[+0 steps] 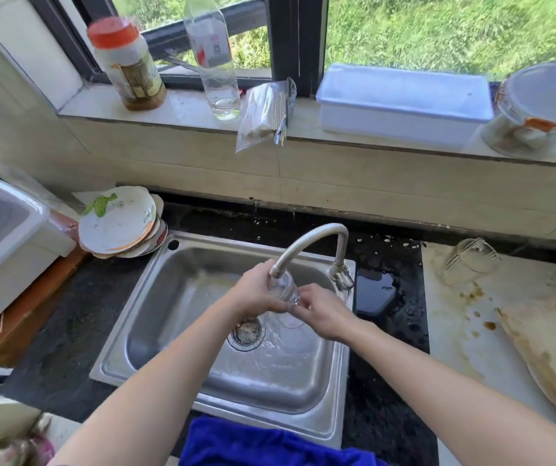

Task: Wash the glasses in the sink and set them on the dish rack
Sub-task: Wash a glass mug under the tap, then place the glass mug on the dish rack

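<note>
Over the middle of the sink, just under the mouth of the faucet, we hold a clear glass in both hands. Our left hand wraps it from the left, fingers curled round its upper part right beside the spout. Our right hand meets it from the right, fingertips pinching the lower end. The glass is tilted, its top toward the spout. Water ripples over the steel floor of the basin beside the round drain. A faint clear ring shows below our right hand; we cannot tell whether it is another glass.

The sink sits in a dark counter. At the counter's back left corner, touching the sink's rim, leans a stack of used plates with a green scrap on the top one. A blue cloth hangs over the sink's front edge, nearest us. On the counter's right side lies a white, brown-stained board; a second glass rests tipped over near its back edge.

Along the windowsill behind the counter stand, from left to right, a jar with an orange lid, a clear plastic bottle, a bag of thin sticks, a white lidded box and a lidded glass container.
</note>
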`<action>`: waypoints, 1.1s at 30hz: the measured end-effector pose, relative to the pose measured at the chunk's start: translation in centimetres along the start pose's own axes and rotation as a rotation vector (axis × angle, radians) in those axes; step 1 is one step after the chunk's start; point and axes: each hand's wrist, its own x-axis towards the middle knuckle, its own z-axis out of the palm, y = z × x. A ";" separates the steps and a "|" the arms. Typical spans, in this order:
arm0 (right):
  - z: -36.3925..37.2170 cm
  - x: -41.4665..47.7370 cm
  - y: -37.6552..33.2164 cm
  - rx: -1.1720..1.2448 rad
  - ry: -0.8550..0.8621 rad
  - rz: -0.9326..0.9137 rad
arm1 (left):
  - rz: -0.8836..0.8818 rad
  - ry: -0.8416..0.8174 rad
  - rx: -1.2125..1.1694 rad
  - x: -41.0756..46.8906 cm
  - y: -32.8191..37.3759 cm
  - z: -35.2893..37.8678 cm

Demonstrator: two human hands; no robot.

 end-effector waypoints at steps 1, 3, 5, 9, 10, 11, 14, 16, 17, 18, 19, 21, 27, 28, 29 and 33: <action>0.1 -0.1 0.2 0.045 0.000 0.009 | -0.008 -0.042 -0.019 -0.2 -0.1 -0.4; 0.6 -0.9 0.6 0.184 0.003 0.068 | -0.053 -0.094 -0.045 -0.4 -0.7 -1.0; 1.2 -1.7 0.8 0.288 0.043 0.144 | -0.119 -0.054 0.079 -0.6 -1.1 -1.4; 1.5 -3.2 1.2 0.335 0.189 0.272 | -0.113 -0.069 0.526 -0.9 -1.7 -0.6; 1.4 -3.8 1.1 0.341 0.236 0.301 | -0.089 -0.093 0.578 -0.9 -1.5 -0.2; 1.3 -4.5 0.9 0.360 0.286 0.328 | -0.048 -0.109 0.626 -0.8 -1.1 0.3; 0.7 -7.2 0.7 0.440 0.451 0.389 | 0.114 -0.149 0.772 -0.6 0.9 1.8; 0.1 -9.8 1.0 0.447 0.563 0.445 | 0.220 -0.163 0.813 -0.6 2.7 3.0; -0.2 -11.4 1.0 0.456 0.616 0.482 | 0.276 -0.169 0.821 -0.7 3.7 3.7; -0.6 -13.1 1.3 0.476 0.669 0.520 | 0.331 -0.174 0.827 -1.0 4.8 4.6; -0.8 -14.9 1.6 0.503 0.720 0.560 | 0.377 -0.179 0.831 -1.3 6.0 5.5; -1.3 -19.1 2.4 0.539 0.827 0.646 | 0.477 -0.194 0.838 -2.5 8.5 7.6; 0.6 -33.8 5.0 0.625 1.115 0.866 | 0.751 -0.314 0.868 -8.0 15.2 16.2; 1.4 -36.3 5.2 0.642 1.156 0.899 | 0.795 -0.340 0.875 -9.5 16.1 17.9; 2.3 -38.9 5.3 0.663 1.197 0.929 | 0.841 -0.363 0.883 -11.1 16.9 19.7; 7.1 -49.3 5.7 0.693 1.335 1.062 | 0.991 -0.441 0.924 -18.2 19.2 27.4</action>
